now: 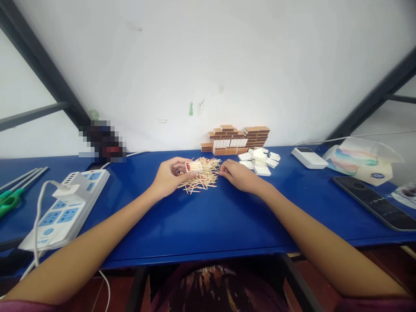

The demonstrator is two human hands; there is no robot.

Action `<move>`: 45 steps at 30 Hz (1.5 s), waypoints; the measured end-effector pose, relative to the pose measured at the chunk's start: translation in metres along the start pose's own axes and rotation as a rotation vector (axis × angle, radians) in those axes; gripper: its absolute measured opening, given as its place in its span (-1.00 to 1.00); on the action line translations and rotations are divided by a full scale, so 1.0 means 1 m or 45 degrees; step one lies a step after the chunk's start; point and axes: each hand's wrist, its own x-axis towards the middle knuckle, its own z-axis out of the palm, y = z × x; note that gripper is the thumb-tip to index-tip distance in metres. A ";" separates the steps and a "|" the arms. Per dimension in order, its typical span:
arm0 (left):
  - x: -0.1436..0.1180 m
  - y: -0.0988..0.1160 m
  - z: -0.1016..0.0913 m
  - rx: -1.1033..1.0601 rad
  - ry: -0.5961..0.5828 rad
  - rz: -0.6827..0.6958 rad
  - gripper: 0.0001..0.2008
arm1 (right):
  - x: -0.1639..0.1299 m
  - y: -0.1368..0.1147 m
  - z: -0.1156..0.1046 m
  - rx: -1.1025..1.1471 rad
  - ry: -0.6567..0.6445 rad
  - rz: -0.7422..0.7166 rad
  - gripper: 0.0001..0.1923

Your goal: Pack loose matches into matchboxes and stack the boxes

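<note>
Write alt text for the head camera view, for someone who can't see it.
Two bare hands work at a pile of matchsticks on a blue table: the left hand holds a small open matchbox tray with matches in it, the right hand touches the pile. Behind lie stacked matchboxes and white trays; a power strip sits left.

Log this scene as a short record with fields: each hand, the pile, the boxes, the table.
left hand: holds a small matchbox tray with matches in it
right hand: fingertips at the edge of the loose match pile
stacked brown boxes: against the wall
white trays: scattered beside the stack
surface: blue table
far left: power strip
</note>
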 end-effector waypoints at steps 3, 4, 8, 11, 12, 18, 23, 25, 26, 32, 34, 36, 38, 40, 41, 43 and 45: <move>-0.001 -0.002 0.002 -0.002 -0.037 -0.008 -0.44 | -0.001 0.001 -0.008 0.020 0.045 0.015 -0.88; -0.001 -0.003 0.003 0.002 -0.044 -0.008 -0.44 | -0.001 0.000 -0.010 0.057 0.071 0.010 -0.88; -0.006 -0.005 0.010 -0.001 -0.083 -0.001 -0.46 | -0.002 -0.022 -0.013 0.354 0.174 -0.074 -0.85; -0.013 -0.002 0.016 -0.021 -0.145 -0.012 -0.48 | -0.008 -0.049 -0.013 0.457 0.249 -0.173 -0.86; -0.015 0.000 0.018 -0.029 -0.174 -0.013 -0.49 | -0.010 -0.057 -0.012 0.441 0.266 -0.209 -0.88; -0.020 0.005 0.020 -0.013 -0.222 -0.002 -0.54 | -0.019 -0.075 -0.007 0.207 0.158 -0.283 -0.93; -0.016 0.002 0.019 -0.019 -0.178 -0.022 -0.50 | -0.019 -0.067 -0.004 0.093 0.157 -0.331 -0.92; -0.015 0.003 0.019 -0.012 -0.181 -0.011 -0.51 | -0.018 -0.067 -0.005 0.116 0.163 -0.326 -0.93; -0.016 0.004 0.019 -0.015 -0.189 -0.011 -0.52 | -0.018 -0.068 -0.006 0.133 0.165 -0.317 -0.93; -0.017 0.007 0.018 -0.029 -0.230 -0.024 -0.53 | -0.019 -0.069 -0.008 0.149 0.186 -0.320 -0.92; -0.017 0.006 0.018 -0.043 -0.239 -0.036 -0.52 | -0.019 -0.068 -0.008 0.141 0.207 -0.345 -0.89; -0.017 0.005 0.017 -0.071 -0.238 -0.047 -0.52 | -0.018 -0.067 -0.008 0.159 0.225 -0.368 -0.87; -0.016 0.004 0.016 -0.087 -0.230 -0.058 -0.52 | -0.018 -0.066 -0.008 0.190 0.233 -0.379 -0.87; -0.016 0.001 0.016 -0.078 -0.231 -0.057 -0.51 | -0.017 -0.065 -0.008 0.211 0.226 -0.387 -0.87; -0.016 0.000 0.015 -0.069 -0.232 -0.054 -0.51 | -0.017 -0.064 -0.007 0.214 0.218 -0.390 -0.87; -0.016 -0.003 0.015 -0.050 -0.236 -0.049 -0.51 | -0.017 -0.063 -0.006 0.212 0.201 -0.391 -0.85; -0.017 -0.003 0.015 -0.036 -0.237 -0.055 -0.52 | -0.018 -0.061 -0.006 0.211 0.185 -0.395 -0.82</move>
